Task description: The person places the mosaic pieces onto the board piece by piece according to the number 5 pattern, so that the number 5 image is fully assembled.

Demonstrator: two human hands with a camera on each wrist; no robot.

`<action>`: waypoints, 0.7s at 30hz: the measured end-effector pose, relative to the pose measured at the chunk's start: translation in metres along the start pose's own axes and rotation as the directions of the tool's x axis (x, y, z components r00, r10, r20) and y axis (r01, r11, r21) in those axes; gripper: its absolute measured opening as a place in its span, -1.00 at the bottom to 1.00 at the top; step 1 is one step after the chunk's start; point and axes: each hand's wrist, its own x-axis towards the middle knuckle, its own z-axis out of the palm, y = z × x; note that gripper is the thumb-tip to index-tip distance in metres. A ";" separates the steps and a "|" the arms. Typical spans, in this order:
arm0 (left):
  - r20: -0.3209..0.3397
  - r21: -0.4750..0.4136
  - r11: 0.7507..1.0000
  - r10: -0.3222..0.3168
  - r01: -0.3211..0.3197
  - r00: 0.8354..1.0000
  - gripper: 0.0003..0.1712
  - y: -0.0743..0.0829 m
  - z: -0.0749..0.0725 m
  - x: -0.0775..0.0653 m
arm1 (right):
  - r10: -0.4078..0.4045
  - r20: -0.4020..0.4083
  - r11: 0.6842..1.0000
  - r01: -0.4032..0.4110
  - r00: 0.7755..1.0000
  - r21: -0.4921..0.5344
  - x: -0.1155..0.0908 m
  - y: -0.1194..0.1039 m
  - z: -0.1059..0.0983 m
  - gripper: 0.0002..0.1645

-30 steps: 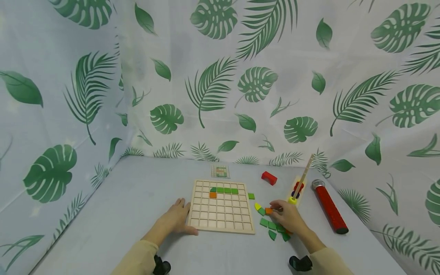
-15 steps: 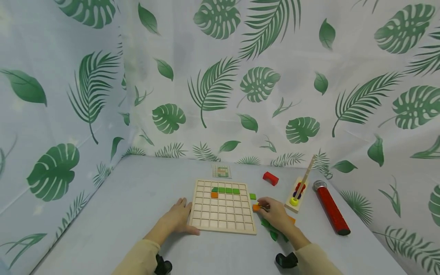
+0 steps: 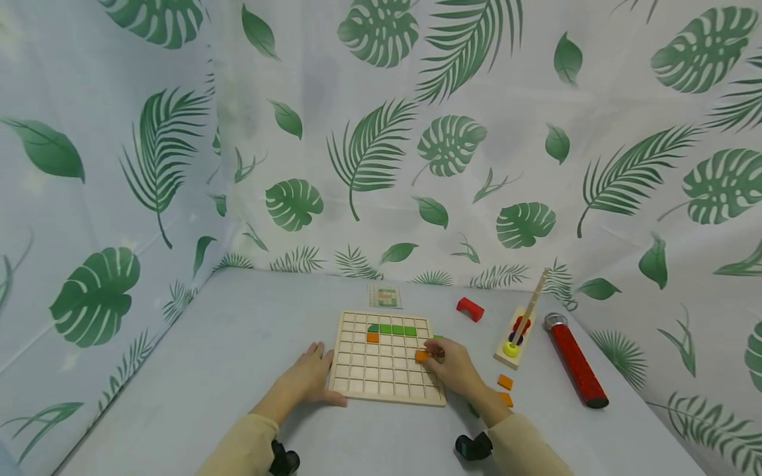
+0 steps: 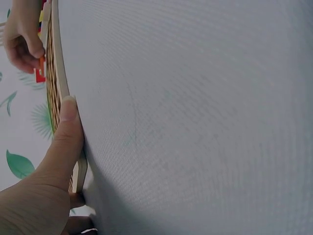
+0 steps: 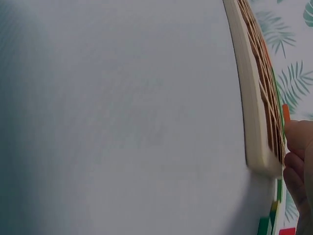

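The right hand [image 3: 457,367] pinches an orange tile [image 3: 421,356] over the board [image 3: 385,398]; the left hand [image 3: 309,375], spread out, touches its side, maybe to stop it sliding.

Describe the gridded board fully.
The gridded board is pale, apparently wooden and square, with a rim and thin strips dividing it into cells. It lies flat on the table. Four green pieces line a far row; an orange piece sits just nearer. The left hand touches its near-left corner; the right hand holds an orange tile over its right side.

orange tile [image 3: 421,356] partly hidden, card [image 3: 385,297] illegible
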 end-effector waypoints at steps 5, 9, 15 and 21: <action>0.007 0.002 1.000 0.002 -0.002 1.000 0.24 0.000 0.000 0.001 | -0.048 0.014 0.999 0.048 0.999 0.017 0.008 -0.012 0.011 -0.70; 0.012 0.002 1.000 -0.001 0.001 1.000 0.24 -0.001 0.001 0.001 | -0.080 0.033 0.997 0.079 0.996 0.026 0.016 -0.022 0.020 -0.70; -0.002 -0.008 1.000 -0.001 0.001 1.000 0.25 -0.002 -0.001 0.001 | -0.072 0.061 0.997 0.070 0.996 0.026 0.027 -0.034 0.033 -0.69; -0.004 -0.002 1.000 0.005 -0.005 1.000 0.24 -0.001 -0.001 0.000 | -0.098 0.076 0.994 0.094 0.992 0.053 0.035 -0.040 0.046 -0.69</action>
